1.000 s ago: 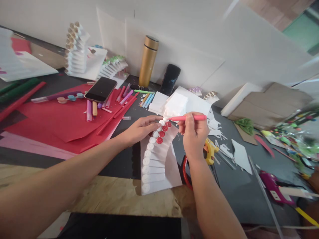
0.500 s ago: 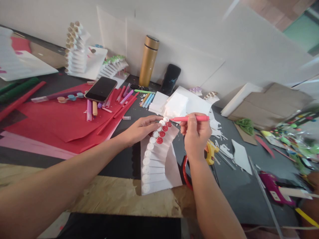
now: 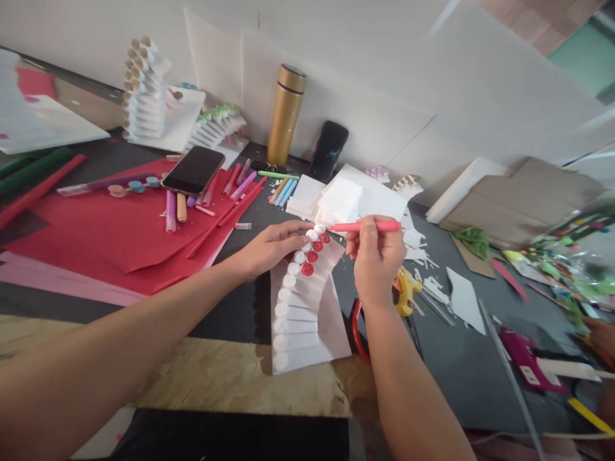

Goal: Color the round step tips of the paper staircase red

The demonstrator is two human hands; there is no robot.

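A pink-red felt-tip pen (image 3: 384,226) is gripped in my right hand (image 3: 379,262), lying nearly level with its tip pointing left at the topmost white rosette (image 3: 319,228). My left hand (image 3: 269,246) holds the upper end of a curved white paper model (image 3: 302,307), its thumb and forefinger around the top rosettes. Several white rosettes run down the model's left edge. Beside the upper ones sits a short row of red-coloured rosettes (image 3: 311,257). A white base sheet (image 3: 334,326) lies under the model, overhanging the dark tabletop's near edge.
Left are red paper sheets (image 3: 106,237) with a phone (image 3: 193,169) and loose pens on them. A gold flask (image 3: 287,115) and a second phone (image 3: 328,150) stand behind. A yellow glue gun (image 3: 407,291) lies right of my right hand, paper scraps (image 3: 435,291) beyond.
Both hands keep their holds, the pen tip still at the top rosette. The whole view has shifted very slightly.
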